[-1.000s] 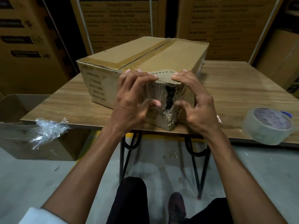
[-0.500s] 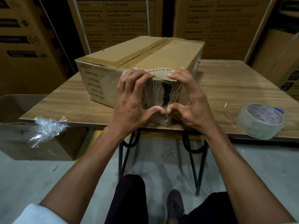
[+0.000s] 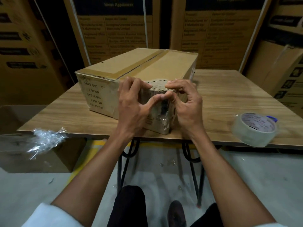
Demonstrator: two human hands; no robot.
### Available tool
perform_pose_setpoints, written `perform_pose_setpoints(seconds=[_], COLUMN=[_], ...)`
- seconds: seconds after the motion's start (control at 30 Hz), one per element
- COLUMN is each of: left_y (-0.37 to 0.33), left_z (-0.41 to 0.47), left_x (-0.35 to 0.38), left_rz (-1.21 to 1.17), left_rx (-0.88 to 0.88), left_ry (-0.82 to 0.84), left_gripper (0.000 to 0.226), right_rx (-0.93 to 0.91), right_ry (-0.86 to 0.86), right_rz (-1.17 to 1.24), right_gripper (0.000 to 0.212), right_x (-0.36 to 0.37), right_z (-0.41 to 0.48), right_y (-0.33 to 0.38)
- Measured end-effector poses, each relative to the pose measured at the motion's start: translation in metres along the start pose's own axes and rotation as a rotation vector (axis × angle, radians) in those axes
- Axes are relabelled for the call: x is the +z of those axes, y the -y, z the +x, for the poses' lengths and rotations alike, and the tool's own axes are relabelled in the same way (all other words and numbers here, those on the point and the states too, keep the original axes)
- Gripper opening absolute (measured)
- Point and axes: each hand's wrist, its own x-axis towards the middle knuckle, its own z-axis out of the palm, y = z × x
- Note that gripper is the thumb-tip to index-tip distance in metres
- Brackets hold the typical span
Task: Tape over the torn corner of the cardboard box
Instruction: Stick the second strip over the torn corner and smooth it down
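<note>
Single head-worn wide-angle view; faces forward and down; close to cardboard box at table near edge.

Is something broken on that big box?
Yes. The torn corner of the cardboard box gapes open, with ragged edges and a dark hole. The left hand and right hand pinch it. A crumpled clear wad lies off to the left.

Dim, warm light falls from above on the tabletop, while the far cartons sit in gloom, their print blurred. Straight lines bow outward at the edges, and the crumpled plastic near left glints white.
</note>
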Motion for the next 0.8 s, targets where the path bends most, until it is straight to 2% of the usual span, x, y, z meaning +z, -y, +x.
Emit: perform_pose_setpoints(seconds=[0.1, 0.2, 0.33, 0.43, 0.6, 0.67, 0.8], left_y=[0.004, 0.004, 0.007, 0.008, 0.005, 0.002, 0.012], left_z=[0.001, 0.003, 0.002, 0.004, 0.005, 0.003, 0.001], left_x=[0.001, 0.0, 0.003, 0.007, 0.006, 0.003, -0.013], left_rz=[0.006, 0.015, -0.009, 0.033, 0.075, 0.071, 0.135], left_rx=[0.041, 0.089, 0.144, 0.133, 0.162, 0.152, 0.232], left_ry=[-0.012, -0.014, -0.022, -0.034, -0.035, -0.013, 0.12], left_gripper=[0.039, 0.033, 0.03, 0.044, 0.031, 0.028, 0.023], right_rx=[-0.022, -0.013, -0.031, -0.019, -0.001, 0.016, 0.065], right_ry=[-0.088, -0.066, -0.015, 0.016, -0.023, -0.019, -0.017], right_rz=[0.05, 0.095, 0.115, 0.08, 0.059, 0.046, -0.178], right_gripper=[0.014, 0.009, 0.009, 0.017, 0.013, 0.017, 0.051], right_x=[0.009, 0.007, 0.002, -0.001, 0.0, -0.001, 0.008], right_z=[0.004, 0.007, 0.005, 0.001, 0.011, 0.009, -0.019], right_y=[-0.006, -0.013, -0.015, -0.013, -0.011, -0.01, 0.005])
